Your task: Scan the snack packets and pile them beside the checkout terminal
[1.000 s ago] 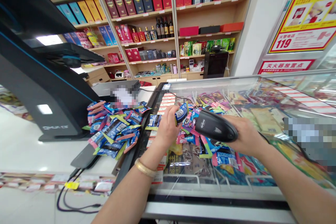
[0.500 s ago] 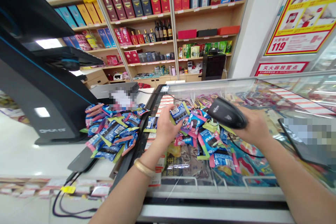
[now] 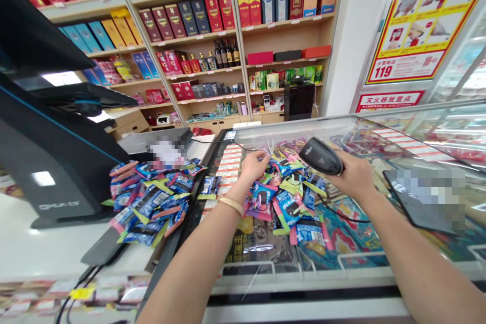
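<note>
My right hand (image 3: 355, 174) grips a black barcode scanner (image 3: 320, 155), held above a heap of small snack packets (image 3: 288, 197) that lies on the glass top of a display case (image 3: 341, 268). My left hand (image 3: 253, 166), a gold bracelet on its wrist, rests on the far left side of that heap with its fingers curled down among the packets. What its fingers hold, if anything, is hidden. A second heap of blue and pink packets (image 3: 152, 200) lies on the white counter to the left.
A black checkout terminal (image 3: 53, 162) stands at the left on the white counter (image 3: 45, 248), with cables below it. A dark tablet (image 3: 425, 202) lies on the glass at the right. Shelves of boxed goods and bottles (image 3: 212, 35) fill the back wall.
My left hand no longer holds up a packet; it has moved forward and down onto the heap. My right hand has lifted the scanner up and away from the left hand.
</note>
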The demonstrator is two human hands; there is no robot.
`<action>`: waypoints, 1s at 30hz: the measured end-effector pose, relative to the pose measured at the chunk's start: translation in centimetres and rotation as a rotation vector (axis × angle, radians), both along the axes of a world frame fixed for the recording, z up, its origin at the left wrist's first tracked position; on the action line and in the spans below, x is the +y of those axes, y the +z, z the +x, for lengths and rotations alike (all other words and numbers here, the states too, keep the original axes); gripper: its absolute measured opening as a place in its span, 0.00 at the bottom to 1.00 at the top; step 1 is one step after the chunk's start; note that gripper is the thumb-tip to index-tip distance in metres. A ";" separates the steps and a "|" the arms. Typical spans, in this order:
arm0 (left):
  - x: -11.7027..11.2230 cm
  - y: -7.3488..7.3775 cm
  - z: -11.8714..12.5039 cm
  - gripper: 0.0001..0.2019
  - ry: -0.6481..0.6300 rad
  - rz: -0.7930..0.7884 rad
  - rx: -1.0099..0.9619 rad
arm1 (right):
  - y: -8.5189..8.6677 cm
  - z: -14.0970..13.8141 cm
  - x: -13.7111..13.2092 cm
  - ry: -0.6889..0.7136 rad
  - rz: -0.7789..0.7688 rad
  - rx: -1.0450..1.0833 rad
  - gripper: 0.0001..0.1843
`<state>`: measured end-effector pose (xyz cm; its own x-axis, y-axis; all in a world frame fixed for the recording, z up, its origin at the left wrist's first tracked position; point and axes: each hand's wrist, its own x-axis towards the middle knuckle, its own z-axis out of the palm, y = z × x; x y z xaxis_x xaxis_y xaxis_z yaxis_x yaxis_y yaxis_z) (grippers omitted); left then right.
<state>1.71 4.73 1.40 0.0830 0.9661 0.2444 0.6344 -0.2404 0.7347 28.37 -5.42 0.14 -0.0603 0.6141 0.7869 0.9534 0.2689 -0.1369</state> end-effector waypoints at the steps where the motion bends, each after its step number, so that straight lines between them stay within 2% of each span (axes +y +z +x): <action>1: 0.0 0.0 -0.1 0.10 0.005 0.018 -0.002 | 0.0 0.1 0.0 0.004 -0.002 -0.002 0.18; 4: -0.5 0.3 -1.2 0.13 0.060 0.077 0.003 | -0.3 0.4 0.2 -0.008 -0.009 0.003 0.18; 8: -2.1 0.8 -4.4 0.17 0.182 0.132 0.067 | -0.7 0.8 0.4 -0.032 -0.018 0.005 0.19; 10: -3.2 1.0 -6.5 0.21 0.289 0.127 0.239 | -0.9 0.9 0.5 -0.038 -0.018 0.004 0.20; 13: -4.9 1.2 -9.4 0.25 0.437 0.036 0.615 | -0.8 0.8 0.4 -0.023 -0.019 0.008 0.21; 15: -5.6 1.2 -10.7 0.25 0.457 -0.066 0.766 | -0.7 0.6 0.3 -0.012 -0.019 0.011 0.20; 18: -6.2 1.1 -11.4 0.23 0.406 -0.185 0.852 | -0.6 0.3 0.2 0.004 -0.014 0.009 0.20; 22: -6.2 0.8 -11.6 0.20 0.322 -0.219 0.869 | -0.5 0.0 0.1 0.011 -0.005 -0.006 0.16; 25: -5.9 0.5 -11.7 0.21 0.288 -0.165 0.787 | -0.3 -0.2 0.0 0.019 -0.020 -0.010 0.14; 28: -5.6 0.0 -11.5 0.24 0.281 -0.022 0.576 | 0.0 -0.3 -0.3 0.026 -0.036 -0.015 0.13; 30: -5.3 -0.3 -11.0 0.25 0.291 0.103 0.359 | 0.1 -0.4 -0.4 0.037 -0.024 -0.006 0.15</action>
<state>-9.32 -0.58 1.10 -0.0908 0.9340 0.3455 0.8957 -0.0750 0.4382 27.98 -5.84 0.27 -0.0878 0.6298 0.7718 0.9436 0.3009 -0.1382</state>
